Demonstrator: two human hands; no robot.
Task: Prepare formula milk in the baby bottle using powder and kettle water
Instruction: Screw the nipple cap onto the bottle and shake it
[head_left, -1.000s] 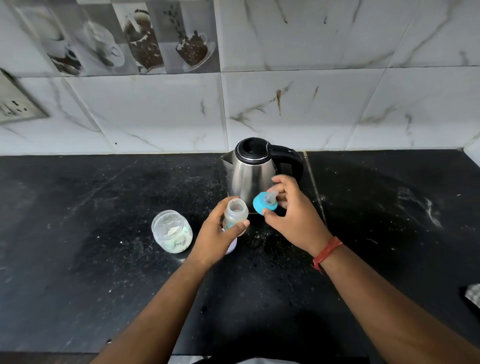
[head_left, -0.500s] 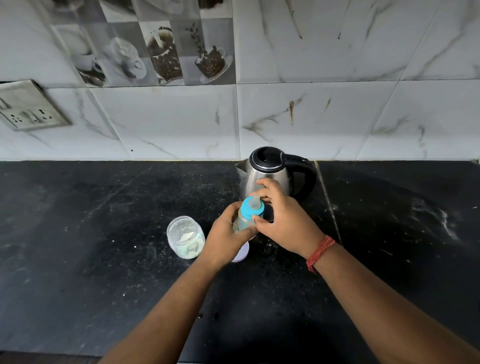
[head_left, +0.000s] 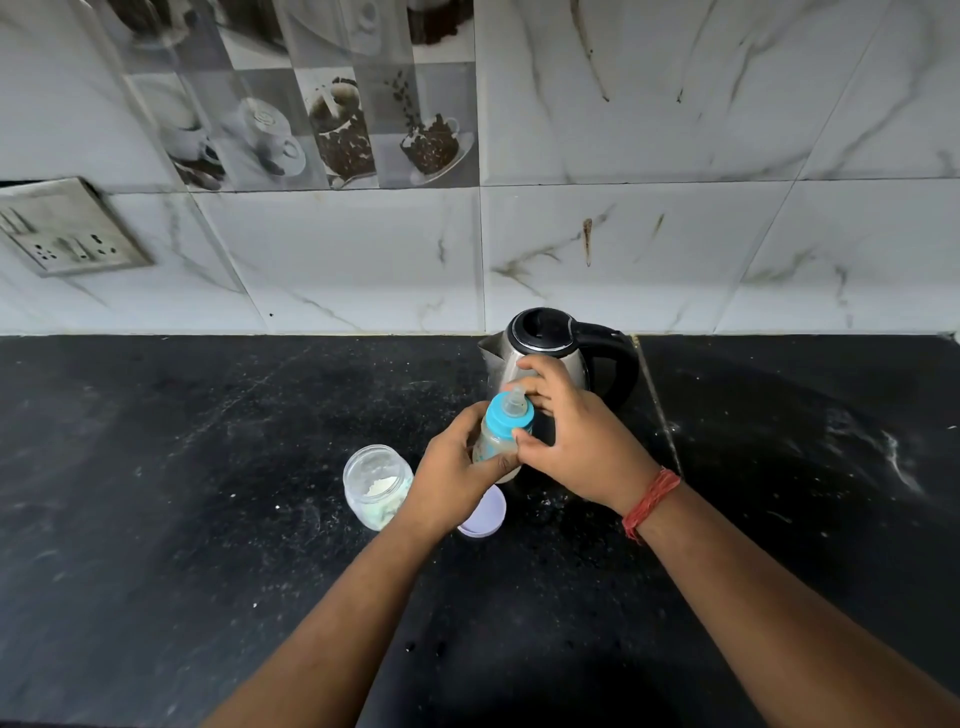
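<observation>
the black desk (head_left: 156, 519) carries all things, under a wall of marble tiles (head_left: 675, 249); a steel kettle (head_left: 540, 353) stands at the back, near the wall; in front of it the left hand (head_left: 457, 467) has its grip closed around the body of the baby bottle (head_left: 493, 441), held upright above the desk; the right hand (head_left: 576, 436) pinches the blue teat cap (head_left: 509, 413) on top of the bottle; just left of the hands stands an open jar with white powder (head_left: 376, 486); a pale lid (head_left: 485, 514) lies under the left hand.
</observation>
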